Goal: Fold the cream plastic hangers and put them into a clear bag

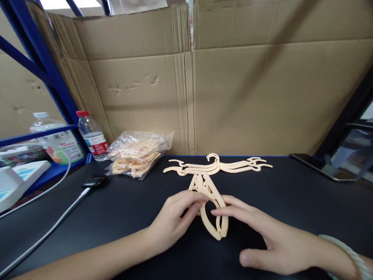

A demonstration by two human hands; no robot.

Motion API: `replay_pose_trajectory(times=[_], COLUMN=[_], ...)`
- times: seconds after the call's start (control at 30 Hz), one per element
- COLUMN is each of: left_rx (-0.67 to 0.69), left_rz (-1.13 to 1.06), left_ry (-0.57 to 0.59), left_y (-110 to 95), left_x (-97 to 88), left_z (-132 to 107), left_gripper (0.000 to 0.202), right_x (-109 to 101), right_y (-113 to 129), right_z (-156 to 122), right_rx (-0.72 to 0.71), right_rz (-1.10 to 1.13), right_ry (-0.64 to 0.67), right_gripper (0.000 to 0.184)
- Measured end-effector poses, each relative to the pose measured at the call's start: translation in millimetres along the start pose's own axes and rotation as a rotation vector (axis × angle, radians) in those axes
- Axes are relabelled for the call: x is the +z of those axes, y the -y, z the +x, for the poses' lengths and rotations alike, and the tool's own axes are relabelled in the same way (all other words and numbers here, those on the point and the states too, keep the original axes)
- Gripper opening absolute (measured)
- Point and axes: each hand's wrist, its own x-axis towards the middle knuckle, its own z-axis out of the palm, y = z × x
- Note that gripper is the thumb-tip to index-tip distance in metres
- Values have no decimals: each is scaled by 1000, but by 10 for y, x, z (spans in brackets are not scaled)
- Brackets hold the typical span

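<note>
A cream plastic folding clothes hanger (216,190) lies partly folded on the black table in front of me, its arms making a narrow loop toward me. My left hand (177,221) pinches its middle between thumb and fingers, which cover part of it. On the other side, my right hand (262,229) has its fingers stretched against the hanger's right arm, thumb held well apart. Just behind lie unfolded cream hangers (201,168), one against another, with their hooks pointing to the back.
A clear plastic bag of cream hanger parts (140,151) sits at the back left beside a red-capped bottle (92,136). A white cable (58,223) runs to a black device (94,181). A dark phone (323,167) lies at the back right. Cardboard (262,97) walls the rear edge.
</note>
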Motion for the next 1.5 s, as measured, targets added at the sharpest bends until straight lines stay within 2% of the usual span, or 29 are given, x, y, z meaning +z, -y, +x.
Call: replay_pose_trajectory(times=[0.2, 0.33, 0.5, 0.7, 0.9, 1.07, 1.23, 1.5], left_rx=[-99, -152, -157, -108, -111, -162, -152, -127], left_rz=[-9, -64, 19, 155, 238, 277, 274, 297], left_ry=[-3, 35, 92, 133, 203, 255, 275, 270], left_y=[0, 9, 14, 8, -16, -41, -53, -38], left_x=[12, 10, 4, -14, -9, -1, 0, -3], left_z=[-7, -19, -43, -40, -39, -39, -34, -49], left_gripper=[21, 19, 31, 41, 36, 32, 34, 24], right_x=[12, 22, 20, 38, 43, 32, 49, 77], right_y=[-33, -93, -166, -237, -284, -305, -319, -335], right_z=[-9, 11, 58, 87, 81, 90, 100, 121], right_rx=[-13, 3, 29, 129, 176, 166, 160, 76], right_rz=[33, 116, 203, 59, -114, -237, -331, -379], right_ry=[-15, -72, -143, -239, -175, -158, -159, -192], right_gripper=[59, 56, 53, 52, 50, 56, 58, 38])
